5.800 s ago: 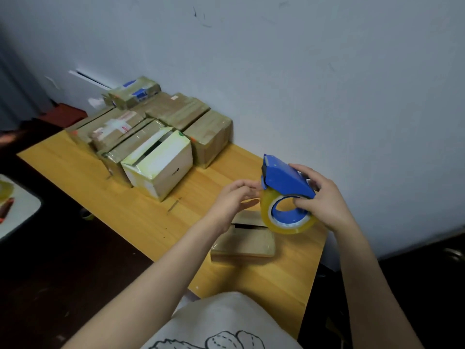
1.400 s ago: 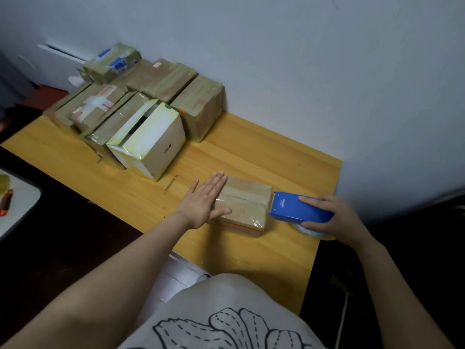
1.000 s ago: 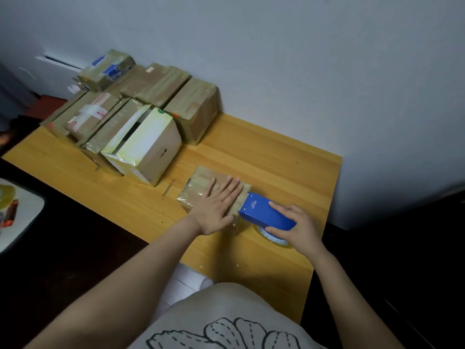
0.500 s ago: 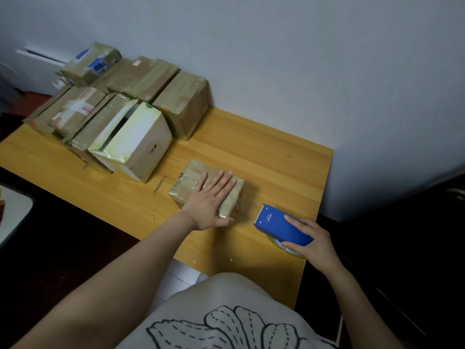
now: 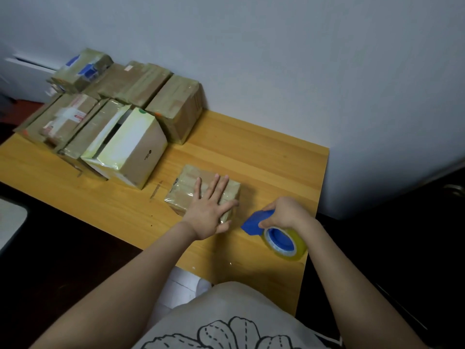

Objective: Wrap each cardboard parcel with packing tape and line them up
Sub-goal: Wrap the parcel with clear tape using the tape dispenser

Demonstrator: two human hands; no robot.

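A small taped cardboard parcel (image 5: pixel 185 188) lies in the middle of the wooden table (image 5: pixel 264 152), its long side running roughly nine to three o'clock. The person's left hand (image 5: pixel 210 207) presses flat on it, fingers straight and spread. At about four o'clock from the parcel, near but apart, the right hand (image 5: pixel 286 212) grips a blue tape dispenser (image 5: pixel 276 238). The grouped parcels (image 5: pixel 130 137) sit at ten o'clock, so the left hand looks better placed to slide this one over.

Single head-worn view, facing forward and steeply down over the table (image 5: pixel 264 152), close above its near edge, wall (image 5: pixel 276 59) filling the upper part behind.
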